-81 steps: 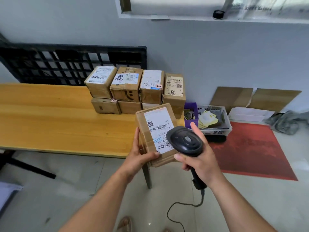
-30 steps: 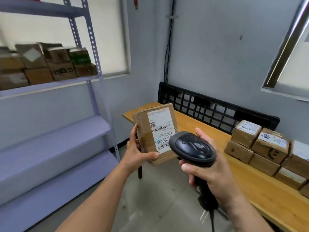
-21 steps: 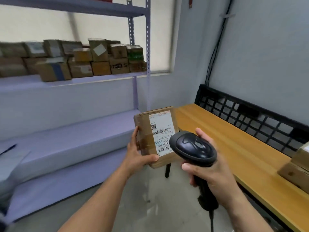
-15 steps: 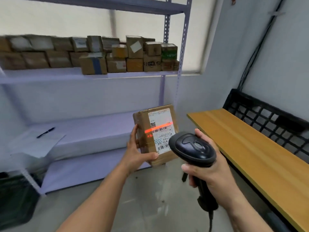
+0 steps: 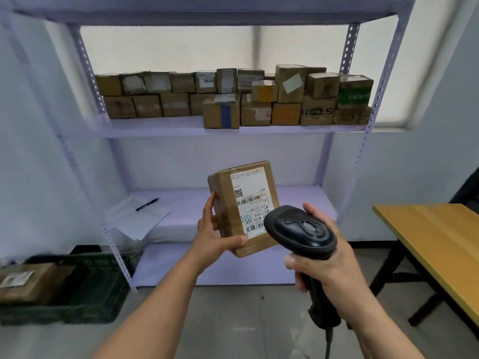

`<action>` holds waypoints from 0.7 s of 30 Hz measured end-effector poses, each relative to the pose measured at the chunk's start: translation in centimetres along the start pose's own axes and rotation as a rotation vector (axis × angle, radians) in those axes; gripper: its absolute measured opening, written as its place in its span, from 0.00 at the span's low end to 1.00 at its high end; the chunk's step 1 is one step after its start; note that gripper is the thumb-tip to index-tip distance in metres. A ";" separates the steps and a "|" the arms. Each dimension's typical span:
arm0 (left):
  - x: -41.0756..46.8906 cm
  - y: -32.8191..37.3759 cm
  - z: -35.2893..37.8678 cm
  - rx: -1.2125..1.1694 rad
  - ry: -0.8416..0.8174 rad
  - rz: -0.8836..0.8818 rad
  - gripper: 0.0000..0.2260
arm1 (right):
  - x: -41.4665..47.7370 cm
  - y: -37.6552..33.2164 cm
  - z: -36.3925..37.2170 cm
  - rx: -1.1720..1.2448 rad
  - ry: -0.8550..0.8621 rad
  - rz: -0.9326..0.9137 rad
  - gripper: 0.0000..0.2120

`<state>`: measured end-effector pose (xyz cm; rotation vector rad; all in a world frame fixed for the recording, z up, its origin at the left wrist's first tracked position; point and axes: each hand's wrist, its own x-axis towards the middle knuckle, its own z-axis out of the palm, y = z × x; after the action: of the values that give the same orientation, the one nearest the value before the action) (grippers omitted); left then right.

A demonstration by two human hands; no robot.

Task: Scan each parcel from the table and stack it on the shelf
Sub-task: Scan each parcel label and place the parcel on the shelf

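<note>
A pale lilac metal shelf [image 5: 160, 128] filled the upper and middle frame, its middle board lined with stacked parcels [image 5: 220, 115] in two tiers running from centre left to the right upright. A wooden tabletop [image 5: 440, 237] on black legs stood at the right edge. In the lower left a dark crate [image 5: 96, 288] sat on the floor with a brown box [image 5: 28, 283] in it. At centre, in front of the lower board, the held parcel [image 5: 225, 203] stood nearly upright, its white label facing the camera. The black scanner [image 5: 300, 231] overlapped its lower right corner. The left hand [image 5: 212, 237] had its grip closed on the parcel's left side, thumb across the lower front. The right hand [image 5: 329, 268] kept its grip wrapped round the scanner's handle. Loose papers [image 5: 137, 218] and a pen [image 5: 147, 204] lay on the lower board's left end.
</note>
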<state>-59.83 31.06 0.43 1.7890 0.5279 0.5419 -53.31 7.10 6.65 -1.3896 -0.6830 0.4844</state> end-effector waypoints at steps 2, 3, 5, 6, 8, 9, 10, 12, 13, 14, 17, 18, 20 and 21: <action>1.9 0.2 -0.4 0.010 0.012 0.006 0.53 | 2.2 0.3 0.0 0.012 0.002 0.001 0.44; 3.0 0.2 -0.5 0.013 0.020 0.012 0.53 | 3.3 0.3 -0.1 0.017 0.000 -0.003 0.44; 5.2 0.4 -0.9 0.018 0.032 0.025 0.53 | 5.6 0.3 -0.2 0.007 -0.010 -0.021 0.44; 6.3 0.6 -1.1 0.019 0.037 0.032 0.52 | 6.6 0.1 -0.2 0.000 -0.015 -0.030 0.44; 8.2 0.9 -1.7 0.012 0.045 0.051 0.51 | 8.6 -0.4 -0.3 -0.002 -0.026 -0.049 0.44; 9.1 1.1 -2.0 0.009 0.053 0.064 0.49 | 9.6 -0.6 -0.2 -0.004 -0.030 -0.060 0.44; 9.8 1.3 -2.5 0.007 0.063 0.075 0.48 | 10.5 -0.8 -0.1 -0.008 -0.032 -0.069 0.44; 11.0 1.5 -3.6 0.000 0.082 0.084 0.46 | 12.3 -1.0 0.2 -0.018 -0.037 -0.082 0.44; 11.5 1.6 -4.3 -0.008 0.091 0.084 0.46 | 13.2 -1.1 0.5 -0.021 -0.042 -0.087 0.43; 12.0 1.8 -5.1 -0.017 0.103 0.082 0.47 | 14.0 -1.3 0.8 -0.023 -0.048 -0.093 0.44; 13.5 2.4 -8.0 -0.042 0.146 0.078 0.48 | 16.3 -1.6 2.0 -0.033 -0.059 -0.113 0.43; 14.2 2.6 -9.0 -0.057 0.156 0.079 0.48 | 17.0 -1.7 2.5 -0.037 -0.060 -0.118 0.43; 15.8 3.2 -11.1 -0.085 0.170 0.095 0.47 | 18.4 -1.8 3.4 -0.059 -0.057 -0.129 0.44; 16.7 3.4 -12.2 -0.091 0.175 0.107 0.47 | 19.1 -1.7 3.9 -0.070 -0.051 -0.134 0.44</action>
<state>-53.69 49.37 8.47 1.6985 0.5203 0.7895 -42.39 22.68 11.44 -1.3900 -0.8355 0.3932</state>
